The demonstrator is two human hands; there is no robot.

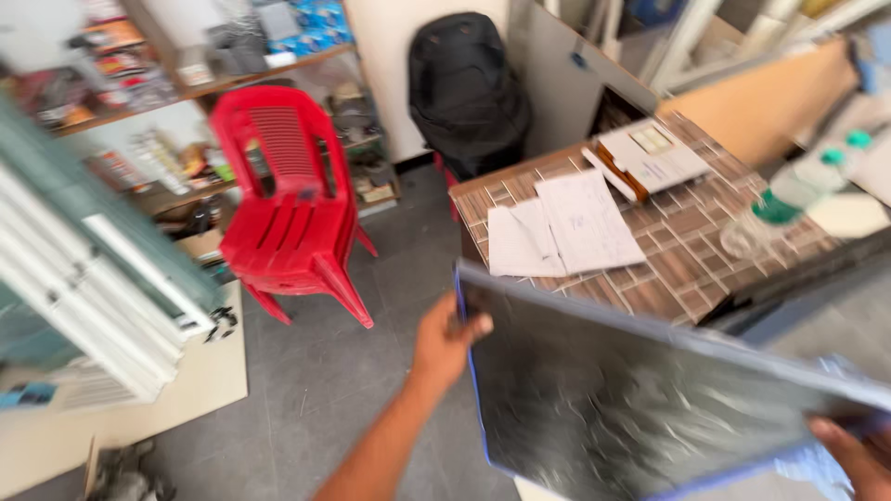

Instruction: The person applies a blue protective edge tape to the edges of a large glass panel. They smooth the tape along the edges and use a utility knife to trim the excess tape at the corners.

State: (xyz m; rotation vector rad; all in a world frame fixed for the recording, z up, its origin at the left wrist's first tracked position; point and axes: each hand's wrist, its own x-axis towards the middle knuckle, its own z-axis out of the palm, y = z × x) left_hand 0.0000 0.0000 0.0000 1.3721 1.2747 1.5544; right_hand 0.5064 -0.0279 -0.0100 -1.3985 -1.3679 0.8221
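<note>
- I'm gripping with my left hand (447, 336), fingers curling round the left edge of a dark glossy panel (631, 408).
- My right hand (858, 455) is clasping its far right corner.
- The panel is hanging tilted between both hands, just before the tiled table (687, 269) bearing papers (566, 227).
- A red plastic chair (292, 209) is standing well apart, leftward.

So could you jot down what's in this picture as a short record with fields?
Setting: workshop room, grey floor
Held item: large dark glossy panel, blue-edged, tilted
Left hand: grips the panel's left edge, thumb on top
Right hand: holds its right lower corner
Behind panel: tile-patterned table with papers and a clear bottle
Left side: stacked red plastic chairs, shelves
Back: black backpack
Sharpness: blurred
</note>
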